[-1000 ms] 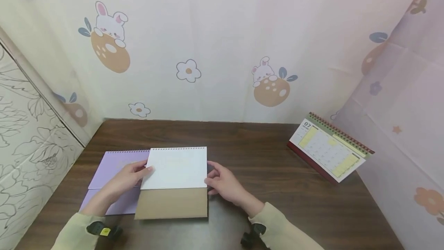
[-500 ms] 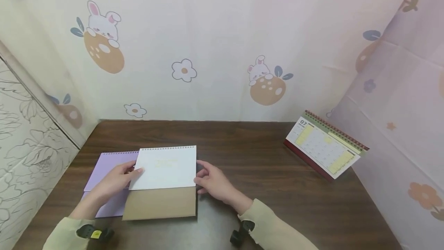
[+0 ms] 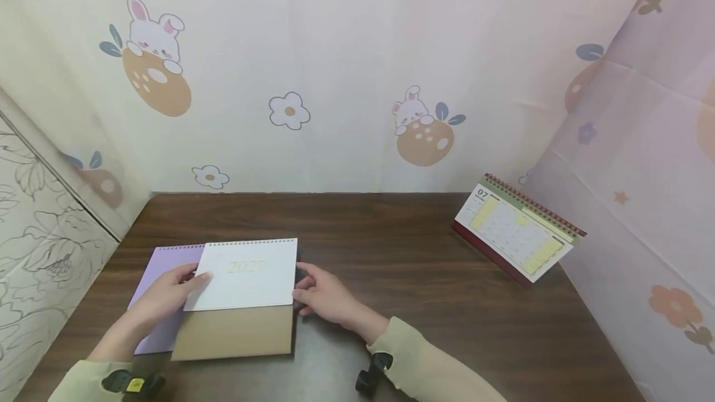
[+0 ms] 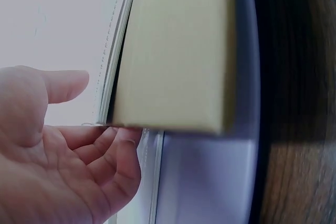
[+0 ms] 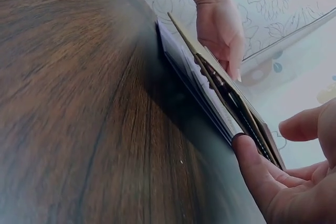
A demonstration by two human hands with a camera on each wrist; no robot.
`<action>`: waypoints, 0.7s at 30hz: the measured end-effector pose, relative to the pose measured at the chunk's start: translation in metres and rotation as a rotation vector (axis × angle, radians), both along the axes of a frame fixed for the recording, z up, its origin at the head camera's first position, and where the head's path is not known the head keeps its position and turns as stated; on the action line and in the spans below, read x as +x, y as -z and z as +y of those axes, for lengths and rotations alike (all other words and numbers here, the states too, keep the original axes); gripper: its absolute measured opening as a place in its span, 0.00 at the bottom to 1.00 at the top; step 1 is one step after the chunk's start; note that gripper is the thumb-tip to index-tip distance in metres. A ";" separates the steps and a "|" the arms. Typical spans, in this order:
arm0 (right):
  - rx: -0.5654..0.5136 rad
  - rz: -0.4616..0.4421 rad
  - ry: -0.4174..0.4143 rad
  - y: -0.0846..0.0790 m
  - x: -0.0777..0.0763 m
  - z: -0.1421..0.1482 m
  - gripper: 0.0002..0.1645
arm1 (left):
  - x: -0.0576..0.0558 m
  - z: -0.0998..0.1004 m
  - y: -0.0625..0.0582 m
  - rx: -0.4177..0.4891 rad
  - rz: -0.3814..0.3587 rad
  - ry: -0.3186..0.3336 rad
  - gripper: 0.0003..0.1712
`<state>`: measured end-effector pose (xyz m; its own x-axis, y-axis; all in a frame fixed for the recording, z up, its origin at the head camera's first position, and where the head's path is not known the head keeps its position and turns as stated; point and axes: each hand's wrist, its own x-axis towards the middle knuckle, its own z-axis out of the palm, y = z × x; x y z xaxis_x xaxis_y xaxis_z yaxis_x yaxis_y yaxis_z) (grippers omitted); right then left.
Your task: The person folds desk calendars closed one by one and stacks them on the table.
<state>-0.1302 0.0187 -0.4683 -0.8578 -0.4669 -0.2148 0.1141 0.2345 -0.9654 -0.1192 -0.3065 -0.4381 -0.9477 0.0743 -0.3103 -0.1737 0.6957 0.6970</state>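
"Head view: how will that white calendar (image 3: pixel 248 281) handle?"

"Light, I'd judge. The tan base (image 3: pixel 234 332) looks like stiff board; the pages should flex, and smooth paper may slip."

"Where would you take hold?"

"By the side edges, board and pages together — and off the coil (image 3: pixel 251 242) along the top, which could bend."

"And the hands?"

"Both hold it there, narrow: the left hand (image 3: pixel 167 293) grips one side edge, the right hand (image 3: pixel 326 299) the other, fingers curled."

"Where is it?"

"Partly over the purple calendar (image 3: pixel 159 337), left on the counter (image 3: pixel 380 265) — whether its weight rests there, I can't tell. A red-based calendar (image 3: pixel 514 228) sits well apart, to the right."
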 end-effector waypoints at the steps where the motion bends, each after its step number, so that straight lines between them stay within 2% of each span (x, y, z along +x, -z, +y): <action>1: 0.004 -0.004 -0.003 0.000 0.000 -0.001 0.36 | 0.000 -0.001 0.000 -0.004 0.000 0.000 0.45; 9: -0.008 -0.013 -0.035 -0.003 0.002 -0.009 0.37 | -0.001 -0.008 0.000 -0.026 0.001 -0.007 0.45; 21: -0.031 -0.038 -0.121 -0.006 0.005 -0.036 0.36 | 0.002 -0.040 -0.002 -0.077 -0.107 -0.062 0.53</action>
<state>-0.1254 -0.0176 -0.4619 -0.7864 -0.5732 -0.2301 0.1236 0.2190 -0.9679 -0.1170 -0.3463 -0.4360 -0.9108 -0.0115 -0.4127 -0.2890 0.7317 0.6174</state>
